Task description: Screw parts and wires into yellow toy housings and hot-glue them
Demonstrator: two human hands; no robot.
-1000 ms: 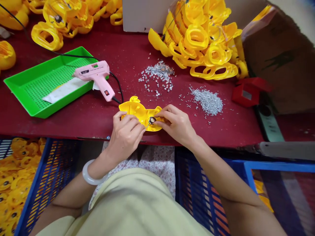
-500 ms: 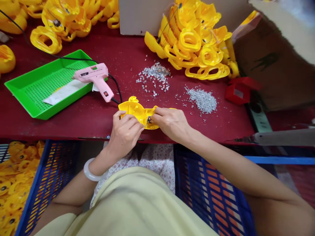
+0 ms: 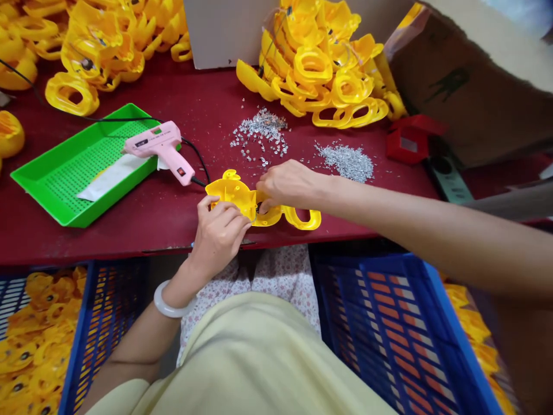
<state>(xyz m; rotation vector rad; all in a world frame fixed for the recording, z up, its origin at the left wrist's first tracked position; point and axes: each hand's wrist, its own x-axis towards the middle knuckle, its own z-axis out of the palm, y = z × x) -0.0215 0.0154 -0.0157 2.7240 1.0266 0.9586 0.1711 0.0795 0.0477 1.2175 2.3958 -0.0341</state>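
At the frame's centre, the left hand still gripped the yellow shell, while the right hand, its grasp hidden, had shifted leftward, baring the looped end and centring work mid-shell.

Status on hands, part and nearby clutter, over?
Left hand holding yellow shell. Right hand over its middle. Pink glue gun nearby, overlapping green tray.

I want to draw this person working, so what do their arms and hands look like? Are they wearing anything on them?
The left hand and right hand wear no gloves. A smooth, round white bangle circles the left wrist; none shows on the right. A pale yellow sleeve covers the upper left arm; the right sleeve is out of view.
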